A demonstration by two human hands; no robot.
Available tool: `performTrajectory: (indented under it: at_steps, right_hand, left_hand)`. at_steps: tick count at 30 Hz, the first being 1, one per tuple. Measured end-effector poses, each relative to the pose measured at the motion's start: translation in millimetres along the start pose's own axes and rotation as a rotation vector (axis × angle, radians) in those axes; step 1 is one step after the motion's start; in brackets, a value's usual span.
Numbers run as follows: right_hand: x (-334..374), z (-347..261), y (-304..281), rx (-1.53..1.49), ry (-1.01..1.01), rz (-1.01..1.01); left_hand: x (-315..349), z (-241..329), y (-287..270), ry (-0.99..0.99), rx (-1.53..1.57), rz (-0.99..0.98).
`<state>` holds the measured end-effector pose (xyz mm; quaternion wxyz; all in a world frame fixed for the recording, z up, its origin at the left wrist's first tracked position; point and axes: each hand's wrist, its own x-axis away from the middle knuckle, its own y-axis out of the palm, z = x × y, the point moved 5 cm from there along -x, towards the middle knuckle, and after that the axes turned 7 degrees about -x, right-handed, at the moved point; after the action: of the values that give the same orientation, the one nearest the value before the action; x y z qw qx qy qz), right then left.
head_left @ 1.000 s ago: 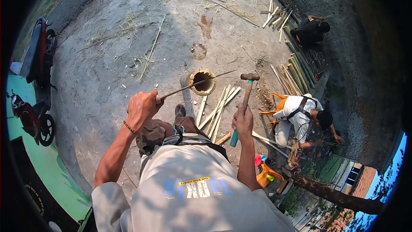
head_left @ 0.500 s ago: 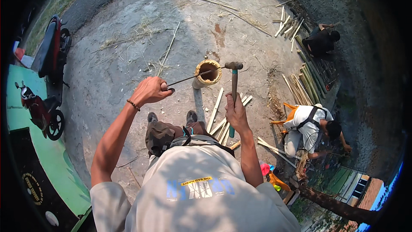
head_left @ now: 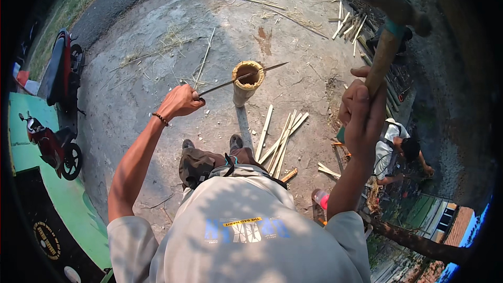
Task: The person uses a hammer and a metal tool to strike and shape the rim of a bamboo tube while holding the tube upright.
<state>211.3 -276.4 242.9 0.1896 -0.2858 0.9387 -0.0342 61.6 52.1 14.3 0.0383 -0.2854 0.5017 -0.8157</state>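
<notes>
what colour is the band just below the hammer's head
The band is teal, clearest in the head view.

Printed lettering (head_left: 246,225) on pale shirt (head_left: 225,254); yellow lettering (head_left: 46,240) on black panel (head_left: 39,202).

We stand in an outdoor work yard (head_left: 173,26), hard grey ground (head_left: 136,94), a road (head_left: 112,13) alongside, parked motorbikes (head_left: 52,147), wood strips (head_left: 283,145), a hammer (head_left: 389,47)
</notes>
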Motion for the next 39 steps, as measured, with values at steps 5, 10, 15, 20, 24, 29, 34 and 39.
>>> performTrajectory:
  at_steps: [5, 10, 15, 20, 24, 29, 34, 39]
  right_hand:
    - [30.5, 140.4, 26.7, 0.378, 0.181, -0.074]
    - [38.9, 202.5, 25.9, 0.303, 0.576, -0.142]
    - [-21.1, 20.3, 18.7, -0.004, 0.091, 0.007]
    - [8.2, 137.3, 39.8, 0.324, 0.033, 0.079]
    - [59.4, 232.4, 46.3, 0.232, 0.560, -0.120]
    - [20.3, 79.8, 45.9, -0.114, 0.406, -0.025]
    - [49.0, 93.4, 82.4, -0.062, 0.108, -0.030]
    - [82.7, 151.5, 102.7, 0.240, 0.466, -0.357]
  left_hand:
    - [-9.6, 1.0, -8.1, 0.025, 0.004, 0.056]
    - [-16.8, 8.6, -10.9, 0.141, -0.034, 0.141]
    - [-8.1, -3.8, -16.3, 0.038, -0.002, 0.077]
    - [-6.2, 9.5, -22.5, 0.028, -0.022, 0.055]
    - [-16.7, 10.6, -16.8, 0.064, -0.094, 0.154]
    - [-9.2, 34.2, -16.6, 0.049, -0.137, 0.031]
    - [-6.3, 37.2, -11.9, 0.064, -0.129, 0.102]
    - [-12.4, 25.0, -21.1, -0.007, -0.109, 0.087]
